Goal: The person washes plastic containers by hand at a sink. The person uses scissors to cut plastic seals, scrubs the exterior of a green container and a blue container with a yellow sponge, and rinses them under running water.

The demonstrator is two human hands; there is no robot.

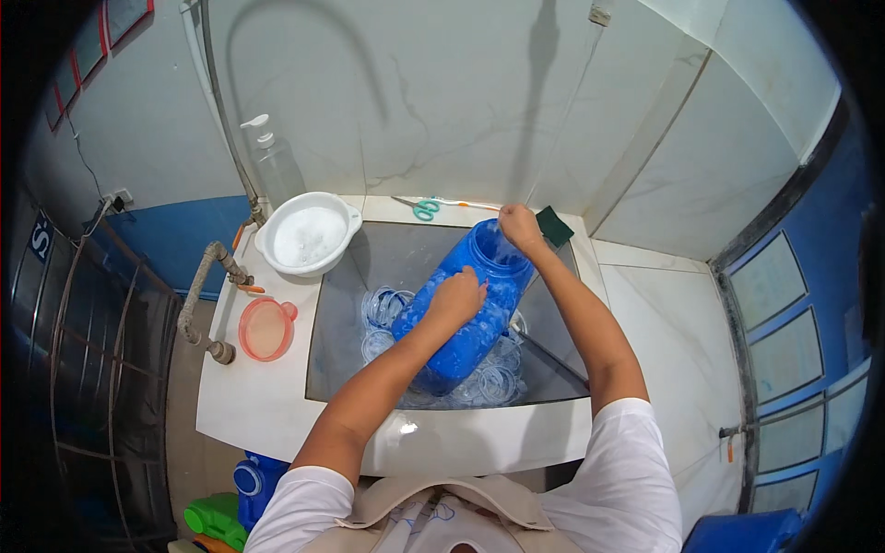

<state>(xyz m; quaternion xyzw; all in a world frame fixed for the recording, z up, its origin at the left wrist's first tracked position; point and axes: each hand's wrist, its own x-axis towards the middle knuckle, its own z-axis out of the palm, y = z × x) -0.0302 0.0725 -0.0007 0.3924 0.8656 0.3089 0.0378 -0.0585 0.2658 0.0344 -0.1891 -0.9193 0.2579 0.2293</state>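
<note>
A blue plastic container [477, 345] with a wide round mouth lies tilted in the grey sink [401, 242], its outside streaked with suds. My left hand [458, 297] rests against its upper side with the fingers curled; whether anything is in that palm is hidden. At the mouth, my right hand [520, 225] is closed at the far edge of the rim. Something whitish and translucent shows inside the opening, too unclear to name. Under and around the container are coiled clear tubes [387, 307], partly covered by it.
A white basin [309, 231] of sudsy water, a pump bottle [276, 159] and a pink lid [266, 330] stand left. Scissors [423, 209], a toothbrush [463, 203] and a dark green scouring pad [553, 226] line the back ledge. A pipe [200, 297] rises at the counter's left edge.
</note>
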